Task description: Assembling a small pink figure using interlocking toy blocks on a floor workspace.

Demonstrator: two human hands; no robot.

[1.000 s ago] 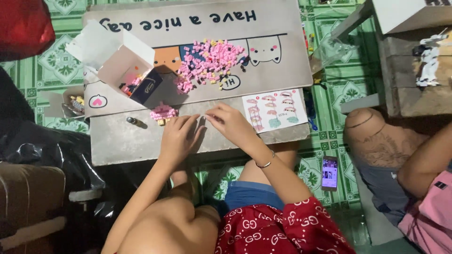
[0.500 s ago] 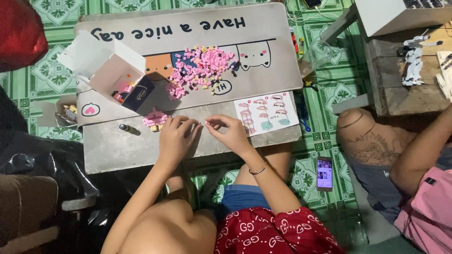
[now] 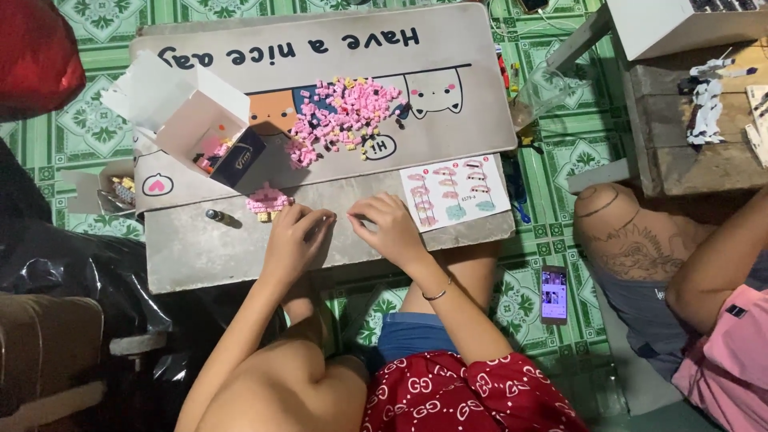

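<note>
Surface (image 3: 200, 256): grey, with a cartoon cat pattern in orange, navy and white. Loose bricks (image 3: 344, 112) — mostly pink, some yellow. Small built piece (image 3: 268, 200): pink over yellow. Box (image 3: 188, 112): white, dark navy flap. Instruction sheet (image 3: 456, 190) — white, pink and teal figures. Floor (image 3: 560, 152): green patterned tiles.

I'm sitting on the floor of what looks like a home, a living space rather than a workshop: green patterned floor tiles (image 3: 80, 120) lie under a low folding worktop (image 3: 320, 240) with a cartoon cat print. A phone (image 3: 554, 294) lies on the tiles beside me, another person (image 3: 704, 288) sits close by, and a dark, soft shape at my left may be a bag or cushion.
</note>
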